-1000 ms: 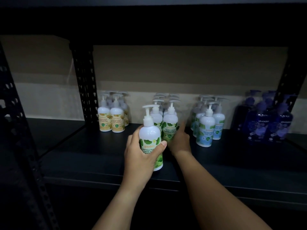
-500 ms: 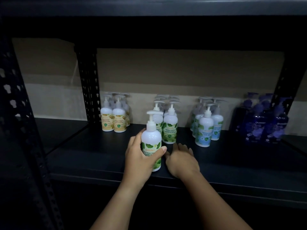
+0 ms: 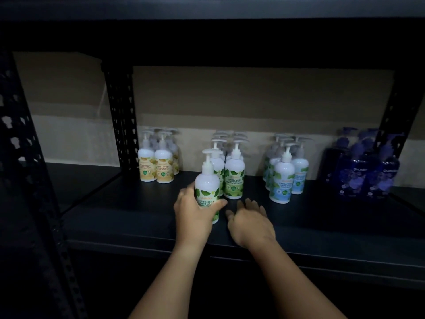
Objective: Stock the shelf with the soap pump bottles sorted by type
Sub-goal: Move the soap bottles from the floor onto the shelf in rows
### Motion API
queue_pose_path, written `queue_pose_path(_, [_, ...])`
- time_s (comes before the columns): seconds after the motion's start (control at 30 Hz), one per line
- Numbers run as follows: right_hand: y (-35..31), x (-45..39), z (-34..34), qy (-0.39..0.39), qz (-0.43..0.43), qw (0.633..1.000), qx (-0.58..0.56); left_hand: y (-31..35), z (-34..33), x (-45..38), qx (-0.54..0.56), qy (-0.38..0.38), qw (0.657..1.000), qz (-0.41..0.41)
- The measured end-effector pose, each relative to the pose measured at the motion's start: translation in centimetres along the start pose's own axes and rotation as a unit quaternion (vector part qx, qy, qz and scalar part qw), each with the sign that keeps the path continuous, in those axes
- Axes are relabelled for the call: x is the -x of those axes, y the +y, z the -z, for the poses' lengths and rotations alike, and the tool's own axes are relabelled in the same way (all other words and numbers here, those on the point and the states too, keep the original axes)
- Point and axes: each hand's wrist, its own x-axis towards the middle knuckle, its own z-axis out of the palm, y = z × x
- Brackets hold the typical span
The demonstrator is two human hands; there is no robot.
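Left hand (image 3: 194,211) grasps a green bottle (image 3: 207,189) upright on the shelf (image 3: 322,217), just short of the green group (image 3: 232,171). Right hand (image 3: 249,221) beside it lies flat, released. Judged step: placement; next, slide it into line.

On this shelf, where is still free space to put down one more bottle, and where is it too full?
Bare shelf board runs along the front edge, right of the right hand. Gaps separate the yellow-label group, green-label group, blue-label group and dark blue bottles. Behind each group's front bottles it is crowded.
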Motion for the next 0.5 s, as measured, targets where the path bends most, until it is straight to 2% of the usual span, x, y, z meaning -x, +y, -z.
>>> queue_pose_path(0.23, [-0.1,0.0,-0.1,0.006,-0.001,1.0,-0.003,-0.4,-2.0,-2.9,-0.003,-0.023,0.997,0.073])
queue_pose_path(0.5, [-0.1,0.1,-0.1,0.006,0.0,1.0,-0.006,-1.5,-3.0,-3.5,0.005,-0.023,0.997,0.076])
